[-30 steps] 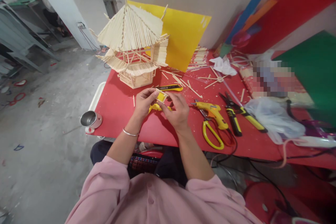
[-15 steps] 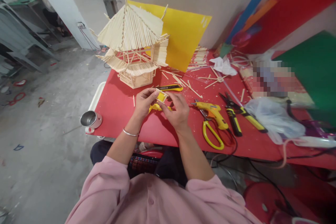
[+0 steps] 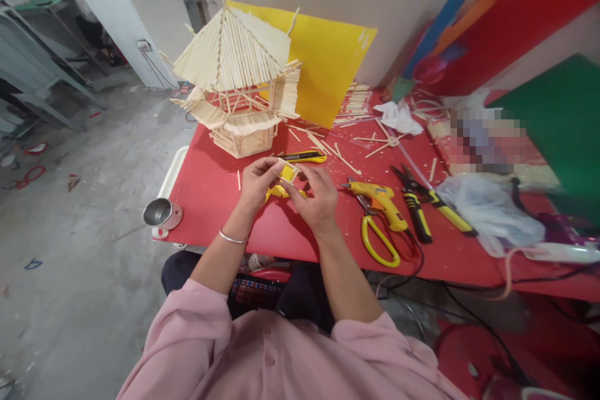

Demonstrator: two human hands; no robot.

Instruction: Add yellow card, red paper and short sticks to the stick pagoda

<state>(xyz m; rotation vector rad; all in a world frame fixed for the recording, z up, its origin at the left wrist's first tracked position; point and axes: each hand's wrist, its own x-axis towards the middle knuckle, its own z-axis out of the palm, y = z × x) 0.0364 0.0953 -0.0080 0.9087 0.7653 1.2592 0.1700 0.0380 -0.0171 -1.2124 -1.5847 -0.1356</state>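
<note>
Between my fingers is a small square frame of pale sticks with yellow inside it (image 3: 289,172). My left hand (image 3: 259,182) pinches its left side, and my right hand (image 3: 317,195) grips its right side. Crumpled yellow pieces (image 3: 280,191) lie just beneath the frame, partly hidden by my fingers. Just beyond my hands rests a black and yellow utility knife (image 3: 307,157). A pagoda-like model of pale sticks (image 3: 239,69) stands upright behind my left hand.
On the red table (image 3: 206,200) to the right are a yellow glue gun (image 3: 382,200), yellow-handled scissors (image 3: 380,244), pliers (image 3: 417,209) and a plastic bag (image 3: 487,212). A metal cup (image 3: 162,213) stands at the left edge. Loose sticks and yellow card (image 3: 328,62) are behind.
</note>
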